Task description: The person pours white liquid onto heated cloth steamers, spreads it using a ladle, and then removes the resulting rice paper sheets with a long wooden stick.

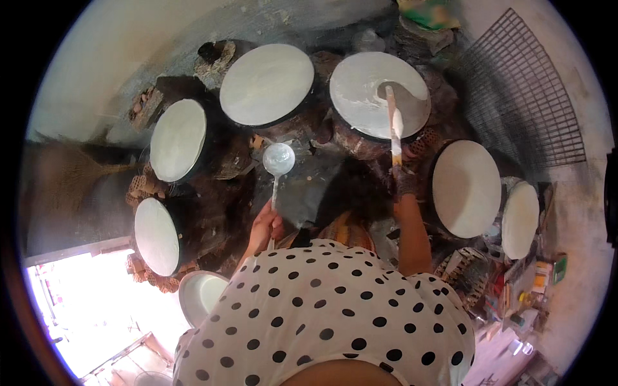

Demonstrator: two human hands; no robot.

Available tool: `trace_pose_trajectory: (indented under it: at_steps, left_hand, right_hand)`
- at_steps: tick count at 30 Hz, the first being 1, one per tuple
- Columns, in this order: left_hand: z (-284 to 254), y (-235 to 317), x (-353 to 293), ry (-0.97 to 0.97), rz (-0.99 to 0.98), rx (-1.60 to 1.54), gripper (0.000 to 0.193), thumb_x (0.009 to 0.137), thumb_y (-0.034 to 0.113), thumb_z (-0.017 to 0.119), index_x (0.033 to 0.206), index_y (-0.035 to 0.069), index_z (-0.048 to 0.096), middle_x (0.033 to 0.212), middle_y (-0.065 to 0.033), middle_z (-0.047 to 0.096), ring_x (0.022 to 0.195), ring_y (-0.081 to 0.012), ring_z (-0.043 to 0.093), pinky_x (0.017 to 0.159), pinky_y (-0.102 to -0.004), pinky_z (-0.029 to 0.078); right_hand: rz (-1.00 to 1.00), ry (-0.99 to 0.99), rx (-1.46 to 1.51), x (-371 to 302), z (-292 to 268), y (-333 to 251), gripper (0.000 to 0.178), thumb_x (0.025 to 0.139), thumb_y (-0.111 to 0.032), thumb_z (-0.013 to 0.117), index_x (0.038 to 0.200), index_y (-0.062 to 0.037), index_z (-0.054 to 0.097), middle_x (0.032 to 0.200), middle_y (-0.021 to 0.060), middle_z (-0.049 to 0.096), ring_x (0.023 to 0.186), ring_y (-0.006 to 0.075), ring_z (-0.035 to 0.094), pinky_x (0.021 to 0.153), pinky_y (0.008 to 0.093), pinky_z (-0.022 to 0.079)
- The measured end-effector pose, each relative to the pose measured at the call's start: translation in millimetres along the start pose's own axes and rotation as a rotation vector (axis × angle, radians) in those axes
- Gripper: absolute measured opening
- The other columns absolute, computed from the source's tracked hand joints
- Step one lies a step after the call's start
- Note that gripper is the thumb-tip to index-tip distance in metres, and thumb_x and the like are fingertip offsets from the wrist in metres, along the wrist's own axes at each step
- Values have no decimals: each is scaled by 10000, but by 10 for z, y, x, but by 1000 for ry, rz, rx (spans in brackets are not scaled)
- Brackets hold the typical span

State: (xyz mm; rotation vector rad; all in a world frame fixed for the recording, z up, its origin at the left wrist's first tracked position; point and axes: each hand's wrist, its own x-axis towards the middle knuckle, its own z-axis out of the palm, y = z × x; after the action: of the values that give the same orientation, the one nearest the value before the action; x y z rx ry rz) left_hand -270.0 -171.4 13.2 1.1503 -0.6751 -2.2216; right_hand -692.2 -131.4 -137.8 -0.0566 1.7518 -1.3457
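My left hand is closed around the handle of a ladle whose round bowl is coated with white liquid. The bowl hangs over the dark middle space, apart from the griddles. In my right hand is a long wooden spreader, smeared with white batter. Its far end rests on the back right griddle, where white batter covers most of the round top and a greyer patch shows around the tip. A back left griddle carries an even white layer.
More white-topped round griddles curve around me: two on the left and two on the right. A pot with white liquid stands low left. A wire grid leans against the right wall.
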Motion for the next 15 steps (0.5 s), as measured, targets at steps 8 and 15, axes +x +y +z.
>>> trace_pose_trajectory:
  at_steps: [8,15]
  left_hand:
    - [333,-72,395,-89,-29,43,503,998,172,391,1471,162,219,673,20,398,437,-83,349,437,-237,313]
    - [790,-8,570,-24,-34,51,487,997,146,378,1466,150,246,666,25,392,420,-81,333,417,-231,295]
  right_hand:
    - [-112,-256,-269,370,43,112,240,852,-289,625,842,-50,650,646,62,620,509,173,573,474,320,469]
    - [-266,-22,-293,840,-962,-318,252,903,-317,603,822,-86,666,680,5,608,610,90,543,550,263,425]
